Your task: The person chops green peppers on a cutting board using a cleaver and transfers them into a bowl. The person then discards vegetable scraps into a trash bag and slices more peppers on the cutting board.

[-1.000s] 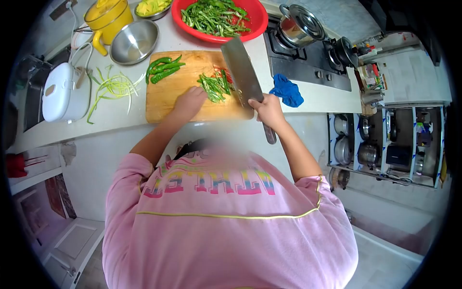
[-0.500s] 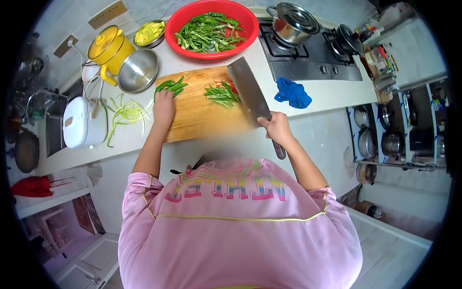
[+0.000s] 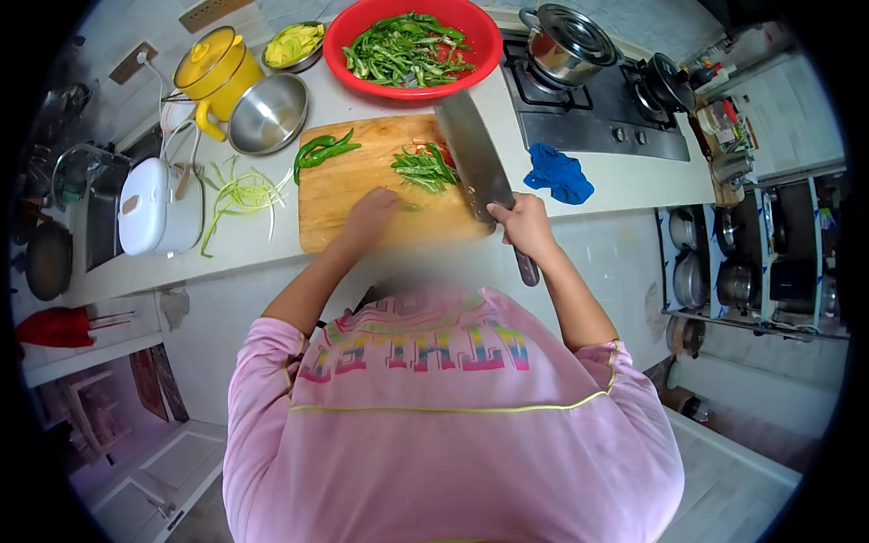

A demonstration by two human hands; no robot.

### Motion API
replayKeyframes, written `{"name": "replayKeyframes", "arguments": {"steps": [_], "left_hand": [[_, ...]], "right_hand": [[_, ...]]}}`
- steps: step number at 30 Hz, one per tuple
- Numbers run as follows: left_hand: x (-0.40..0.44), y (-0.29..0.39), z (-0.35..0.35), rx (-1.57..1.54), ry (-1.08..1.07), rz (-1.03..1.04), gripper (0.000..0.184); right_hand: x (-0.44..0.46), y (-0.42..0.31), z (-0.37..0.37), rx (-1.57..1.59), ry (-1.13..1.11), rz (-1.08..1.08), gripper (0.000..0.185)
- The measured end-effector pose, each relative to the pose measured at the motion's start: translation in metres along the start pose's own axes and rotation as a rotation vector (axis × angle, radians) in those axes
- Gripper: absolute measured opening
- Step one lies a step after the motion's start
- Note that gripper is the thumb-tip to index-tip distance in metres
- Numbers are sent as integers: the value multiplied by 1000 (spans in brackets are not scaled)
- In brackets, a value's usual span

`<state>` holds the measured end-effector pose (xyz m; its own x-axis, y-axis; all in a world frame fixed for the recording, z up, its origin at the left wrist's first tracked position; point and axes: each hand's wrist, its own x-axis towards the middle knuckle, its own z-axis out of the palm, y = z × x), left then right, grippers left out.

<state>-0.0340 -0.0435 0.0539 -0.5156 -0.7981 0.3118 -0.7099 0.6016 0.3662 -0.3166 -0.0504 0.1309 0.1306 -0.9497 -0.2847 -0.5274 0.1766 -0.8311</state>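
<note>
My right hand point(image 3: 525, 226) is wrapped round the handle of a cleaver point(image 3: 475, 149), whose broad blade points away over the right side of a wooden cutting board point(image 3: 339, 195). Low on the board, my left hand point(image 3: 373, 217) is closed and slightly blurred, with the end of a green pepper point(image 3: 413, 207) showing at its fingertips. Most of that pepper is hidden. Sliced green pepper strips point(image 3: 425, 169) lie just left of the blade, with a few red bits point(image 3: 434, 147) behind them. Whole green peppers point(image 3: 323, 152) rest at the board's far left corner.
Beyond the board stands a red basin point(image 3: 337, 72) of cut peppers. A steel bowl point(image 3: 269, 113), yellow pot point(image 3: 217, 72) and white appliance point(image 3: 145, 213) are at left, near pale green strips point(image 3: 244, 201). A blue cloth point(image 3: 559, 174) lies before the gas stove point(image 3: 602, 127).
My left hand has moved from the whole peppers at the far left to the board's near middle, bringing a green pepper along. My right hand still holds the cleaver at the right.
</note>
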Motion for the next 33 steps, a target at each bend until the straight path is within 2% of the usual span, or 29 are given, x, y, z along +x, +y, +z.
{"name": "replayKeyframes", "arguments": {"steps": [4,5,6,9,12,18,23,26,33], "left_hand": [[-2,5,11,-110,160,180,25],[-7,0,11,-63,182,157,26],[-15,-7,7,-16,203,133,28],[-26,-8,-1,86,209,133,32],[-24,1,3,85,174,129,33],[-15,-4,21,26,217,46,34],[-10,-10,27,1,191,-1,35],[-11,-10,23,63,256,66,33],[-13,-12,29,60,254,48,29]], "right_hand": [[-1,-16,16,-116,-82,-58,21],[0,-18,19,-157,-111,-68,21],[6,-8,25,-250,-94,-232,21],[8,-16,31,-396,-157,-241,23],[14,-13,34,-571,-171,-348,25],[20,-28,33,-794,-282,-310,22],[31,-29,28,-818,-259,-341,28],[29,-32,30,-818,-289,-331,29],[28,-32,36,-842,-319,-371,29]]}}
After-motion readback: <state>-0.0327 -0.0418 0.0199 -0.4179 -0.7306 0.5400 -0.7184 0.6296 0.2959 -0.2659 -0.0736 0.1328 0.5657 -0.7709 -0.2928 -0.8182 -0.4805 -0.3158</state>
